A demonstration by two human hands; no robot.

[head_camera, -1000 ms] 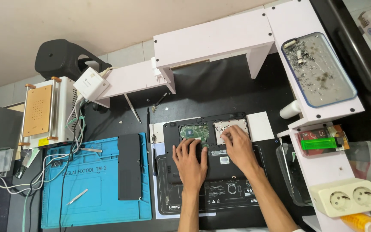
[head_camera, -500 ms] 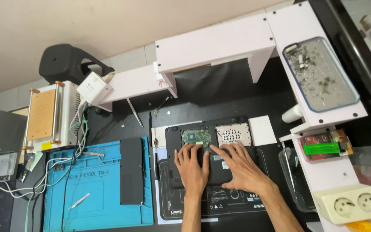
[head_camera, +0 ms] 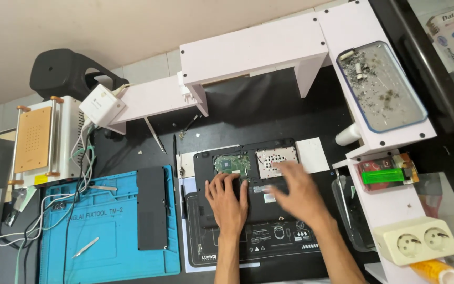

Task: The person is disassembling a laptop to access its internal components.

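- Across the black counter (head_camera: 269, 110) runs a white L-shaped shelf (head_camera: 253, 50), along the back and down the right side; it carries a clear tray of grey debris (head_camera: 382, 87)
- Left of centre lies a blue work mat (head_camera: 106, 231) with a black rectangular panel (head_camera: 151, 208) on it; a pair of tweezers (head_camera: 86, 247) rests near its lower edge
- At the middle sits a black laptop (head_camera: 258, 226), underside up, a hatch open at its far edge showing a green circuit board (head_camera: 232, 164)
- left hand (head_camera: 228, 202) lies flat on the laptop base, fingers spread, grip open and holding nothing
- right hand (head_camera: 298, 192) hovers just beside it over the base, blurred; fingers look spread, nothing held
- a white double socket (head_camera: 420, 241) and a green lighter (head_camera: 383, 175) sit on the shelf at right
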